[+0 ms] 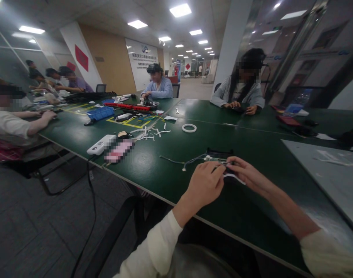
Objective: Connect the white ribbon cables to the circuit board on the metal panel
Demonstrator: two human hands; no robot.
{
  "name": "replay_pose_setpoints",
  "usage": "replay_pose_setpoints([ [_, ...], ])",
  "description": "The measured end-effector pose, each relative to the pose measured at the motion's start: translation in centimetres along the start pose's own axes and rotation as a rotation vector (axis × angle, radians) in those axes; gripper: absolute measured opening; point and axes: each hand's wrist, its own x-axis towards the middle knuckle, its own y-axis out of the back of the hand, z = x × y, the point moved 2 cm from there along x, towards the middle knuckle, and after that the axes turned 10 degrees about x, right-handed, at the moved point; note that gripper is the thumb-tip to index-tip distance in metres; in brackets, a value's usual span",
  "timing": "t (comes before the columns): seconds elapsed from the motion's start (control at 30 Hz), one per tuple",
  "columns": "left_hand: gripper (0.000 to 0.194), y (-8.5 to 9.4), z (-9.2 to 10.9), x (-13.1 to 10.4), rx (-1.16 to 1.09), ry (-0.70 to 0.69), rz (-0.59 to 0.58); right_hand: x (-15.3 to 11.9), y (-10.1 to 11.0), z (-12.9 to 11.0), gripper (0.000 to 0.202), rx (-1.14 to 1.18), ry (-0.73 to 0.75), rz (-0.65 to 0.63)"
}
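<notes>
Fingertips of the left hand (206,179) and right hand (242,170) pinch the near side of a dark assembly (219,151), though what exactly sits beneath them is hard to tell. Its long axis runs left to right just beyond both hands, neither clearly nearer, with a thin cable (170,160) trailing leftward over the green table (153,170).

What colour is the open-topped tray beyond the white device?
Blue: the tray shows best in the head view, the only one.
</notes>
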Motion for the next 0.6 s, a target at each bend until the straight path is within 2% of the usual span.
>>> replay_pose_setpoints([
  [0.1,0.026,-1.1,0.0,3.1,0.076,-0.010,-0.081,0.3,-0.9,0.7,0.046,-0.225,-0.045,-0.043],
  [0.2,0.030,-4.1,-0.8,5.6,0.184,0.012,-0.217,0.5,-0.7,0.6,0.058,-0.440,-0.021,0.017],
  [0.27,0.034,-6.4,-1.6,6.3,0.194,0.055,-0.311,0.6,-0.2,0.6,0.058,-0.558,-0.026,0.039],
  [0.37,0.040,-8.5,-2.4,6.2,0.160,0.052,-0.321,0.7,1.5,0.6,0.060,-0.618,-0.041,0.011],
  [0.47,0.044,-9.2,-2.7,5.6,0.165,0.030,-0.330,0.6,5.2,-0.3,0.060,-0.660,-0.004,0.055],
  [0.53,0.047,-9.2,-2.7,5.5,0.165,0.019,-0.356,0.2,9.3,-1.3,0.055,-0.812,0.029,0.203],
  [0.6,0.049,-9.2,-2.7,5.4,0.168,0.007,-0.379,-0.8,14.4,-2.0,0.054,-1.053,0.079,0.433],
])
